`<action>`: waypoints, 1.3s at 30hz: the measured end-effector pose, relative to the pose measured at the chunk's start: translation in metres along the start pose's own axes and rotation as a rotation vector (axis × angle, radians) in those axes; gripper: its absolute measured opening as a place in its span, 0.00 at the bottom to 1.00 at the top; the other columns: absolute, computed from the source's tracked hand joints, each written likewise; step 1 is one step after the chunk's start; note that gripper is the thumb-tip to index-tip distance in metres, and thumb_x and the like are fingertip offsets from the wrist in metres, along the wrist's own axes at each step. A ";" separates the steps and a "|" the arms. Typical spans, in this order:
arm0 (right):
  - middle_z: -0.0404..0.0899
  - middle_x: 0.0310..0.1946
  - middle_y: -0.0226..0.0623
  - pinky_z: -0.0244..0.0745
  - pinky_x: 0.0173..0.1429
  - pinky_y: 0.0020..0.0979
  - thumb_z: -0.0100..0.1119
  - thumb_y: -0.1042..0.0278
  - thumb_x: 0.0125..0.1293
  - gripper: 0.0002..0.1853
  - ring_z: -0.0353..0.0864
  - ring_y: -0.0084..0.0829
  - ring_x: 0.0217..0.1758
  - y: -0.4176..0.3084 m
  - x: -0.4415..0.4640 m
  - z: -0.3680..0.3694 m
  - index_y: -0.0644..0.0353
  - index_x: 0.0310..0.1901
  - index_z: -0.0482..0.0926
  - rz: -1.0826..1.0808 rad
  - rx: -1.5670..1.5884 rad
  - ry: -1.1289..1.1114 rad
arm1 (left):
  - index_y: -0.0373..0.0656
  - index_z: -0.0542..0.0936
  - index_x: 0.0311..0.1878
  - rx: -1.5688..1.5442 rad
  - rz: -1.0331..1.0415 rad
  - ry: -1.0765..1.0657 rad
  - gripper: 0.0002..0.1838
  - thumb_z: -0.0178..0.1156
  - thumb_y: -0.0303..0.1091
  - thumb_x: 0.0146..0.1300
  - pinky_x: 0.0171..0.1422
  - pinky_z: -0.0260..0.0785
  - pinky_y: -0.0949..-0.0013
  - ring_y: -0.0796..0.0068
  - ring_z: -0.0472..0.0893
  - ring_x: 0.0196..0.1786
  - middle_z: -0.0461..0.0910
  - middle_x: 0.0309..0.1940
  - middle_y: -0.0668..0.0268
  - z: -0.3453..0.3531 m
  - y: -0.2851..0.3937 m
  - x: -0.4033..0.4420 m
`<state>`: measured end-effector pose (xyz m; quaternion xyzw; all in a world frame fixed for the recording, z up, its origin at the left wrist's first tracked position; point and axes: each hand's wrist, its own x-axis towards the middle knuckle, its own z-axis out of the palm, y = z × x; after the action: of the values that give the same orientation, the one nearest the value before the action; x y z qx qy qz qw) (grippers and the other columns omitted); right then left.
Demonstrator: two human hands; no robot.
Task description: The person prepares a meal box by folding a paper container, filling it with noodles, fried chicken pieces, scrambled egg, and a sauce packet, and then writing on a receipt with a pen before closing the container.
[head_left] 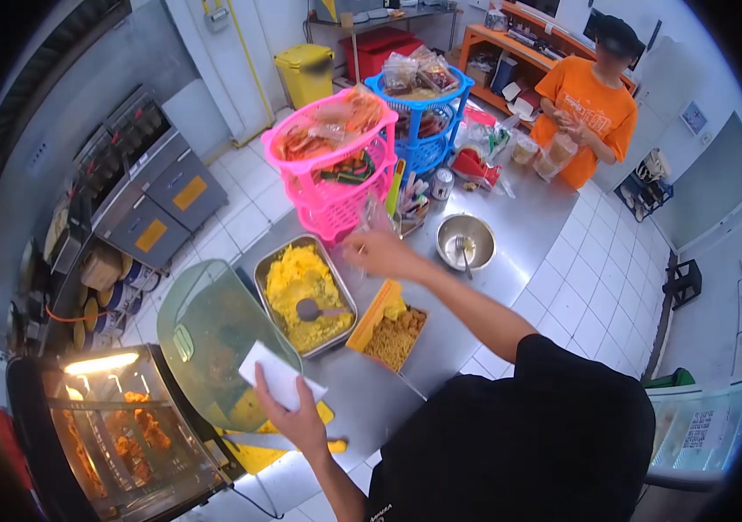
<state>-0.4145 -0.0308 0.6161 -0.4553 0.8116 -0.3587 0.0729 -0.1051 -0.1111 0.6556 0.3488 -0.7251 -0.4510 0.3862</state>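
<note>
My left hand (293, 422) grips a flat white piece (272, 372) that looks like folded paper or card. Below that hand, a knife (271, 441) lies on a yellow cutting board (254, 457). My right hand (380, 254) reaches over the table with its fingers drawn together; what they hold, if anything, is unclear. Clear plastic (375, 213) shows just beyond it. Close by is a metal tray (351, 326) of yellow food with a scoop (310, 310) in it. An open orange box (371, 315) holds noodles, brown chunks and yellow food.
A green translucent cover (206, 339) leans beside the tray. Pink (306, 196) and blue (427, 155) basket racks stand behind, near a can (442, 184) and a steel bowl (490, 235). A lit food warmer (119, 426) is lower left. A person in orange (593, 109) handles packages.
</note>
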 end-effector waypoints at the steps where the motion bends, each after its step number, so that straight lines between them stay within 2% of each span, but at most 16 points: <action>1: 0.83 0.31 0.44 0.78 0.43 0.36 0.57 0.59 0.68 0.15 0.85 0.35 0.37 0.013 0.016 -0.036 0.63 0.47 0.82 0.049 0.006 -0.014 | 0.35 0.64 0.72 -0.006 -0.050 0.020 0.33 0.60 0.21 0.62 0.74 0.56 0.62 0.60 0.67 0.69 0.66 0.69 0.54 0.003 0.004 -0.004; 4: 0.84 0.26 0.35 0.78 0.35 0.31 0.58 0.61 0.68 0.13 0.84 0.25 0.29 0.079 0.062 -0.134 0.64 0.39 0.82 0.184 0.177 0.316 | 0.35 0.63 0.72 -0.035 -0.157 0.048 0.34 0.59 0.20 0.62 0.75 0.55 0.62 0.61 0.66 0.70 0.65 0.71 0.55 0.024 0.012 -0.018; 5: 0.84 0.26 0.37 0.79 0.33 0.30 0.58 0.62 0.68 0.12 0.84 0.25 0.28 0.114 0.087 -0.165 0.64 0.38 0.83 0.032 0.016 0.490 | 0.35 0.63 0.72 -0.048 -0.188 0.056 0.34 0.59 0.20 0.62 0.75 0.55 0.62 0.61 0.66 0.70 0.64 0.71 0.55 0.034 0.016 -0.024; 6: 0.85 0.26 0.38 0.80 0.33 0.31 0.58 0.63 0.67 0.12 0.85 0.26 0.27 0.150 0.104 -0.198 0.64 0.39 0.83 0.222 0.098 0.473 | 0.36 0.63 0.73 -0.034 -0.176 0.062 0.34 0.59 0.19 0.62 0.75 0.55 0.62 0.61 0.66 0.70 0.64 0.71 0.55 0.047 0.022 -0.029; 8: 0.86 0.32 0.45 0.80 0.42 0.41 0.61 0.59 0.62 0.14 0.87 0.43 0.37 0.212 0.139 -0.249 0.61 0.40 0.85 0.159 -0.304 0.739 | 0.36 0.63 0.73 -0.009 -0.188 0.085 0.34 0.58 0.19 0.62 0.74 0.56 0.62 0.61 0.66 0.70 0.64 0.71 0.55 0.074 0.035 -0.039; 11: 0.85 0.37 0.46 0.78 0.49 0.45 0.64 0.57 0.59 0.15 0.84 0.50 0.44 0.254 0.174 -0.291 0.59 0.41 0.85 0.327 -0.412 0.601 | 0.36 0.62 0.73 -0.018 -0.217 0.102 0.34 0.57 0.18 0.62 0.73 0.58 0.64 0.62 0.68 0.67 0.65 0.69 0.54 0.109 0.047 -0.049; 15: 0.85 0.38 0.48 0.78 0.50 0.47 0.65 0.60 0.57 0.13 0.84 0.50 0.44 0.266 0.184 -0.294 0.60 0.39 0.84 0.087 -0.602 0.489 | 0.36 0.62 0.73 -0.014 -0.244 0.136 0.34 0.57 0.17 0.62 0.71 0.61 0.64 0.63 0.70 0.64 0.66 0.68 0.53 0.144 0.069 -0.055; 18: 0.85 0.38 0.52 0.79 0.48 0.47 0.65 0.60 0.58 0.14 0.85 0.51 0.43 0.279 0.196 -0.304 0.61 0.41 0.85 0.137 -0.580 0.437 | 0.35 0.62 0.73 0.003 -0.218 0.164 0.34 0.57 0.17 0.61 0.71 0.61 0.64 0.62 0.70 0.64 0.66 0.68 0.53 0.155 0.076 -0.058; 23: 0.87 0.35 0.44 0.81 0.45 0.36 0.62 0.58 0.63 0.15 0.88 0.36 0.39 0.342 0.219 -0.331 0.61 0.41 0.87 0.336 -0.017 0.505 | 0.34 0.62 0.72 0.049 -0.203 0.173 0.35 0.59 0.18 0.61 0.74 0.57 0.63 0.60 0.67 0.68 0.66 0.69 0.52 0.162 0.076 -0.063; 25: 0.86 0.36 0.37 0.80 0.45 0.32 0.60 0.59 0.66 0.14 0.86 0.27 0.41 0.358 0.211 -0.339 0.60 0.43 0.86 0.079 -0.011 0.716 | 0.34 0.62 0.73 0.070 -0.210 0.162 0.36 0.60 0.19 0.60 0.75 0.56 0.62 0.59 0.66 0.70 0.65 0.69 0.52 0.166 0.080 -0.059; 27: 0.82 0.47 0.30 0.78 0.50 0.31 0.58 0.60 0.71 0.14 0.81 0.26 0.49 0.284 0.161 -0.348 0.60 0.49 0.83 0.127 0.489 0.589 | 0.34 0.62 0.73 0.138 -0.155 0.136 0.36 0.62 0.20 0.60 0.76 0.55 0.63 0.60 0.65 0.72 0.64 0.71 0.54 0.169 0.086 -0.053; 29: 0.80 0.46 0.28 0.76 0.52 0.29 0.57 0.62 0.71 0.12 0.81 0.25 0.47 0.241 0.123 -0.330 0.60 0.48 0.82 -0.007 0.900 0.454 | 0.34 0.61 0.73 0.163 -0.116 0.116 0.38 0.63 0.20 0.60 0.75 0.56 0.64 0.62 0.65 0.71 0.63 0.71 0.56 0.169 0.100 -0.046; 31: 0.80 0.43 0.26 0.74 0.54 0.27 0.56 0.63 0.71 0.10 0.80 0.23 0.45 0.191 0.078 -0.302 0.59 0.47 0.81 0.002 0.913 0.128 | 0.34 0.58 0.75 0.007 -0.149 0.134 0.41 0.65 0.18 0.58 0.74 0.58 0.65 0.64 0.65 0.71 0.61 0.72 0.55 0.169 0.110 -0.041; 34: 0.80 0.40 0.26 0.74 0.53 0.28 0.58 0.65 0.71 0.09 0.79 0.21 0.46 0.161 0.019 -0.219 0.60 0.46 0.81 0.015 0.467 -0.498 | 0.36 0.54 0.76 -0.156 -0.080 0.123 0.46 0.67 0.17 0.56 0.71 0.61 0.66 0.66 0.67 0.69 0.61 0.72 0.54 0.161 0.111 -0.037; 36: 0.84 0.38 0.35 0.76 0.49 0.32 0.57 0.65 0.70 0.11 0.81 0.27 0.44 0.134 -0.022 -0.152 0.64 0.45 0.81 -0.172 0.343 -0.790 | 0.36 0.53 0.77 -0.195 -0.020 0.077 0.48 0.68 0.16 0.55 0.70 0.63 0.67 0.66 0.68 0.68 0.62 0.70 0.54 0.156 0.121 -0.033; 39: 0.83 0.35 0.47 0.75 0.47 0.35 0.56 0.66 0.70 0.10 0.83 0.39 0.39 0.105 -0.072 -0.077 0.62 0.46 0.81 -0.187 0.276 -0.875 | 0.36 0.51 0.77 -0.256 0.011 0.018 0.51 0.70 0.17 0.53 0.66 0.68 0.66 0.67 0.70 0.66 0.63 0.68 0.55 0.145 0.135 -0.039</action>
<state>-0.4794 0.1002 0.5895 -0.6209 0.6049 -0.2426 0.4357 -0.2355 0.0252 0.7274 0.2965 -0.6601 -0.5346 0.4365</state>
